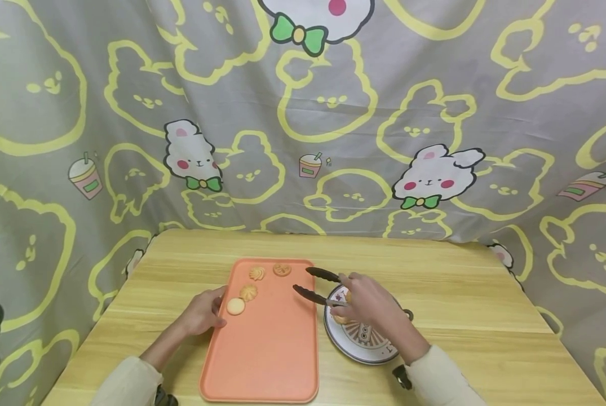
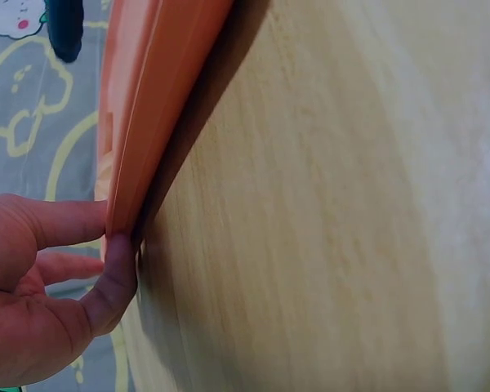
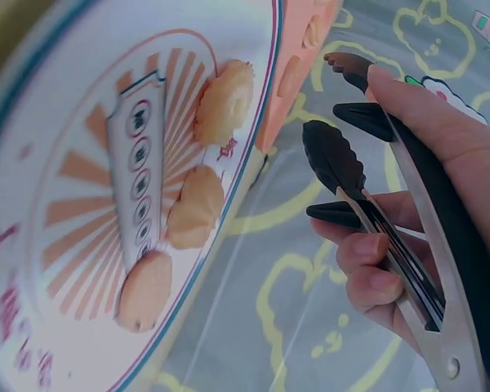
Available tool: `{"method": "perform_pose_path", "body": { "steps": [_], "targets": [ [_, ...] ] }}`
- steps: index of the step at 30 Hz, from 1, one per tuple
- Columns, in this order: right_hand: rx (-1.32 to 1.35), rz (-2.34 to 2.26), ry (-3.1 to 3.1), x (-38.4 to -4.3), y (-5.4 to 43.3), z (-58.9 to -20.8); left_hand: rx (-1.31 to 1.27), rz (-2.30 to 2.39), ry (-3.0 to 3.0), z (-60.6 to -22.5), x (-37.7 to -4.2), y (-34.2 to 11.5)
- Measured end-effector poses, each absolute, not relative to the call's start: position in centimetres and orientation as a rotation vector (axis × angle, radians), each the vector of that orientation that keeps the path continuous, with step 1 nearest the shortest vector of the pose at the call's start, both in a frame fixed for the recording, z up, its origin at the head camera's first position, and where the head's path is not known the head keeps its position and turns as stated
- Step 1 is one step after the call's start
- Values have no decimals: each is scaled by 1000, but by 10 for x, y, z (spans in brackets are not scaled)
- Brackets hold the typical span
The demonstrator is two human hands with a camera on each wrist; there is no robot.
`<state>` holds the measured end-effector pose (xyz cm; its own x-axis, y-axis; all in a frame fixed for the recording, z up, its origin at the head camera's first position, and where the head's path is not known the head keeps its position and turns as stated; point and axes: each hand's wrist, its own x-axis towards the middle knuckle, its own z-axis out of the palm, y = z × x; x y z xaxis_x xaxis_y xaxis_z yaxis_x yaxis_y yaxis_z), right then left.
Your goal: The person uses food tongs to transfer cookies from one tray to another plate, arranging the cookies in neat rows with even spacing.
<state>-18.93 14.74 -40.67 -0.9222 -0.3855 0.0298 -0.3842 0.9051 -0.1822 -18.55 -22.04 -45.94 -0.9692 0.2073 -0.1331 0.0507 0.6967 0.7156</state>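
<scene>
On the desk [image 1: 460, 316], we pinch the orange tray [image 1: 262, 355] with our left hand [image 1: 203, 311]; four cookies [image 1: 249, 292] lie on it. Our right hand [image 1: 366, 301] grips tongs [image 1: 315, 297], tips parted near its right edge; three cookies [image 3: 196, 207] show on the plate [image 1: 353, 351] beside it.

Head cam: from above, facing fwd & down, table [image 1: 460, 304] and curtain [image 1: 333, 158] beyond; L wrist cam: v. close, tilted, along tray [image 2: 155, 90] edge; R wrist cam: close, tilted, facing plate [image 3: 33, 180] & tongs [image 3: 453, 220], both also in head view; tray in all 3
</scene>
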Motion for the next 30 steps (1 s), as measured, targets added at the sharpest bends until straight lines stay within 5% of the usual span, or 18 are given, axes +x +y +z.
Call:
{"method": "perform_pose_path", "body": {
  "steps": [13,30],
  "targets": [
    [-561,-319,3006,-225,107,-419,221,1134,2694,-458,-187,-221],
    [-414,-459,3033,-226,71,-432,231,1129,2699,-459,-188,-221]
  ]
}}
